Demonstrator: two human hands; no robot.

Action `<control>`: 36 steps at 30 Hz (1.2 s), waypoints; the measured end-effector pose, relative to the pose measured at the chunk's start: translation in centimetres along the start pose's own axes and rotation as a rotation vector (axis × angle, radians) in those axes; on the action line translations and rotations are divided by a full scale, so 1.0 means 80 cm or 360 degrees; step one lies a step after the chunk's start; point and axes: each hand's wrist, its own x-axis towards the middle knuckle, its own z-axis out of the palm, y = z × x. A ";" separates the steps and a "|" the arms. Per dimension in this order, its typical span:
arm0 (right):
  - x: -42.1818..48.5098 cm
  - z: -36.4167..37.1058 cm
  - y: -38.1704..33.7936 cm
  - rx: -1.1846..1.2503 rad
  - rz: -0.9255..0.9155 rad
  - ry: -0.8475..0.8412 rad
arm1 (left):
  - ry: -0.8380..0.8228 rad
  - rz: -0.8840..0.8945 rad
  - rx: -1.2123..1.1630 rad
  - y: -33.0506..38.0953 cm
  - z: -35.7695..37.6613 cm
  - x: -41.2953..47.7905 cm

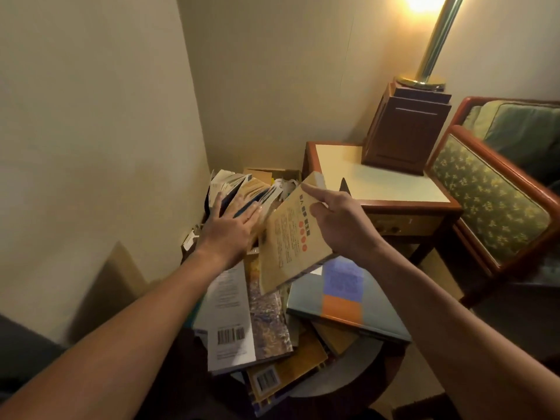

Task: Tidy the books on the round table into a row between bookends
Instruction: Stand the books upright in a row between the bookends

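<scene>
Our left hand (233, 222) lies flat against standing books (242, 189) before a paper-filled cardboard box (266, 173); our right hand (336, 219) grips a tan paperback (288, 241) above loose books (242, 313) piled on the round bench (357, 368).

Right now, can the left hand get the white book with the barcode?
Probably yes. The left hand holds nothing; it only presses flat on the standing books. The white book lies flat right under that arm, with nothing on top of it.
</scene>
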 end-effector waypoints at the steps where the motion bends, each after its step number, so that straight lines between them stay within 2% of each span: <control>1: 0.011 0.006 -0.003 -0.0036 0.0012 0.0000 | -0.0002 -0.0049 -0.0044 -0.008 0.001 0.000; 5: 0.061 0.029 -0.012 -0.0114 0.0000 0.0055 | 0.0067 -0.0147 -0.0228 -0.032 0.016 -0.003; 8: 0.093 0.050 -0.016 -0.0210 -0.0071 0.0080 | 0.0277 -0.0251 -0.0549 -0.040 0.027 -0.007; 10: 0.109 0.064 -0.016 -0.0232 -0.0082 0.0074 | 0.0429 -0.0305 -0.0614 -0.045 0.034 -0.006; 14: 0.142 0.085 -0.017 -0.0230 -0.0081 0.0076 | 0.0471 -0.0347 -0.0646 -0.048 0.041 -0.001; 18: 0.168 0.112 -0.013 -0.0413 -0.0097 0.0026 | 0.0466 -0.0291 -0.0696 -0.051 0.051 -0.002; 21: 0.182 0.131 -0.003 -0.0463 -0.0067 -0.0107 | 0.0466 -0.0127 -0.0757 -0.063 0.057 -0.003; 25: 0.195 0.148 0.010 -0.0480 0.0061 -0.0272 | 0.0417 -0.0138 -0.0796 -0.076 0.055 -0.001; 28: 0.198 0.159 0.018 -0.0433 0.0114 -0.0309 | 0.0445 -0.0111 -0.0802 -0.074 0.051 0.001; 33: 0.198 0.164 0.029 -0.0422 -0.0052 -0.0286 | 0.0580 -0.0166 -0.0767 -0.057 0.056 0.008; 36: 0.188 0.163 0.035 -0.0205 0.0087 -0.0394 | 0.0666 -0.0175 -0.0693 -0.061 0.058 0.009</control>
